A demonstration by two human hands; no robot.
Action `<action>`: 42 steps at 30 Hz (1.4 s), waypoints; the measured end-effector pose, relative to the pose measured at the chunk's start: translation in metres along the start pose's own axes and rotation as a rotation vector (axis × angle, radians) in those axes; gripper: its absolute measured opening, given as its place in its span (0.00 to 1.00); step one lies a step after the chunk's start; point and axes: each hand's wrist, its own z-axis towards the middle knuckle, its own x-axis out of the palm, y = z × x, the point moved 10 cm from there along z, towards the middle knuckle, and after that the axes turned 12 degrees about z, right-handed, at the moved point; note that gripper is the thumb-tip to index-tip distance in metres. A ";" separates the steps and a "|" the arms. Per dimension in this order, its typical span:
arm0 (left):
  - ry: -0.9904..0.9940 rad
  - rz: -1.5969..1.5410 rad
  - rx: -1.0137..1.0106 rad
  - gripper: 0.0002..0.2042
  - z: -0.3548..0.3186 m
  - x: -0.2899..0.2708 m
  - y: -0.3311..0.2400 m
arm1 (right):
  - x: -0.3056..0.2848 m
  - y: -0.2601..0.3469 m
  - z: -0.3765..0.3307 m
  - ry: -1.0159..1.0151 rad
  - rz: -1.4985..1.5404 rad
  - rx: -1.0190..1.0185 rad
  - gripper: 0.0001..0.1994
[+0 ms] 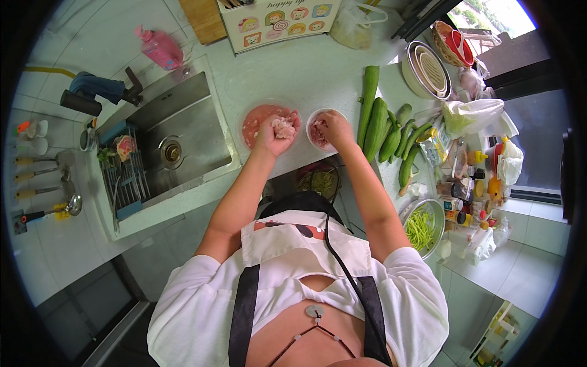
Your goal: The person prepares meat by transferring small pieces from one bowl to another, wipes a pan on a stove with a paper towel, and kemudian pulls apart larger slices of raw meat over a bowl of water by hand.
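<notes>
My left hand (278,136) is cupped, palm up, around a clump of pale raw meat (284,127). It is over a clear round bowl of pinkish-red liquid (252,122) with pale bits in it. Just to the right stands a smaller white bowl (310,116) with pink raw meat (317,135) inside. My right hand (335,129) reaches into this bowl from its right side, fingers curled down at the meat. Its fingertips are hidden, so what they pinch does not show.
Left is a steel sink (189,137) with a dish rack (125,174) and a tap (101,92). Green loofahs (376,131) and cucumbers (409,137) lie to the right, near a colander of cut greens (422,226), nested bowls (428,70) and several condiment bottles (468,189). A pink soap bottle (160,49) stands behind.
</notes>
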 end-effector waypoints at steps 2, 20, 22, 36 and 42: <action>-0.004 0.041 0.023 0.09 -0.002 0.003 -0.002 | -0.002 -0.022 -0.001 -0.014 0.248 0.126 0.08; 0.180 0.280 -0.176 0.14 0.015 0.035 0.042 | -0.055 0.036 -0.014 0.037 0.745 0.078 0.10; 0.192 0.285 -0.186 0.13 0.013 0.037 0.044 | -0.060 0.041 -0.014 0.007 0.613 0.041 0.10; -0.028 0.422 -0.073 0.10 0.021 0.002 0.008 | -0.018 -0.015 -0.001 0.015 -0.057 0.197 0.09; -0.014 0.376 -0.066 0.10 0.021 -0.008 0.005 | 0.005 -0.018 0.008 0.013 -0.175 0.204 0.10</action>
